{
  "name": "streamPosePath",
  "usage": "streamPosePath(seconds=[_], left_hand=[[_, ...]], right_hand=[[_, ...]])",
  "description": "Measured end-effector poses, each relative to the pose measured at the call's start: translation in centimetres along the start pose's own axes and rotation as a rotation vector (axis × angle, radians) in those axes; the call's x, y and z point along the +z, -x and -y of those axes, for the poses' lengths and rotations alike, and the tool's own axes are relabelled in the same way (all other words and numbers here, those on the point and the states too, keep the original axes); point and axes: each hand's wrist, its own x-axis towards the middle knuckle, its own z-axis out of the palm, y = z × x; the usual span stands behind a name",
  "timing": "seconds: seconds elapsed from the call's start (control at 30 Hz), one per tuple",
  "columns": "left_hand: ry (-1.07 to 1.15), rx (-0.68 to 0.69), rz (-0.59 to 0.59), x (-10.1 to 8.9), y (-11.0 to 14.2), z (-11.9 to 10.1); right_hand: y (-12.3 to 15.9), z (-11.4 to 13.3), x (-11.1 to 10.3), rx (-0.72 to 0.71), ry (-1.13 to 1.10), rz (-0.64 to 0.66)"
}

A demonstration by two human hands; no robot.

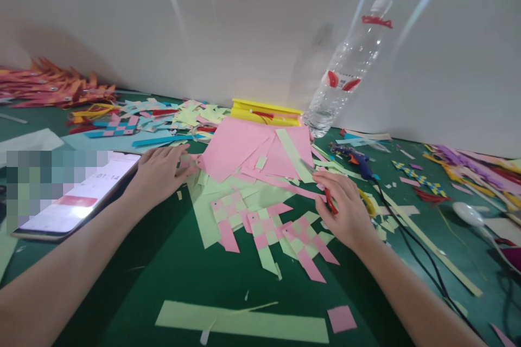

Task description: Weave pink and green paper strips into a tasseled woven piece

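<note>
My left hand [160,173] is beside the pink paper, its fingers curled around a small pink-and-green woven paper piece [189,161], partly hidden by the fingers. My right hand [344,209] is closed on scissors with red handles [331,202]; their blades point toward the pink sheets and are hard to make out. Between the hands lie pink paper sheets [240,143] with a pale green strip [293,154] across them. Nearer me, several woven paper fish [264,226] in pink and green overlap on green paper.
A phone [77,195] lies beside my left forearm. Behind the paper stand a yellow tray [266,113] and a tilted clear bottle [345,73]. To the right are a blue glue gun [354,158] with a black cord, and a white spoon [468,212]. A green strip [244,321] lies in front.
</note>
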Motion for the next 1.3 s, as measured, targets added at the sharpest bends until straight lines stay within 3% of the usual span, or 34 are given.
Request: streamPosePath(seconds=[0.27,0.4,0.53,0.73,0.93,1.1,1.3], left_hand=[[0.181,-0.169,-0.13,-1.2,0.4,-0.3],[0.297,-0.282,-0.246,-1.5,0.4,-0.4],[0.358,-0.309,-0.368,-1.8,0.7,-1.0],[0.177,-0.194,-0.601,-2.7,1.6,-2.7],[0.13,0.009,-0.635,-3.2,2.5,-3.5],[0.094,0.211,-0.707,-3.6,3.6,-5.5],[0.2,0.442,-0.602,-4.1,5.1,-8.9]], right_hand=[[0.0,0.8,-0.2,-0.012,-0.024,0.061],[-0.1,1.0,-0.4,-0.014,-0.032,0.072],[0.0,1.0,-0.5,-0.014,-0.026,0.054],[0.2,1.2,-0.4,-0.013,-0.035,0.061],[0.1,1.1,-0.4,-0.006,-0.029,0.047],[-0.4,2.8,-0.9,0.023,-0.108,0.032],[-0.9,6.5,-1.3,0.004,-0.286,0.129]])
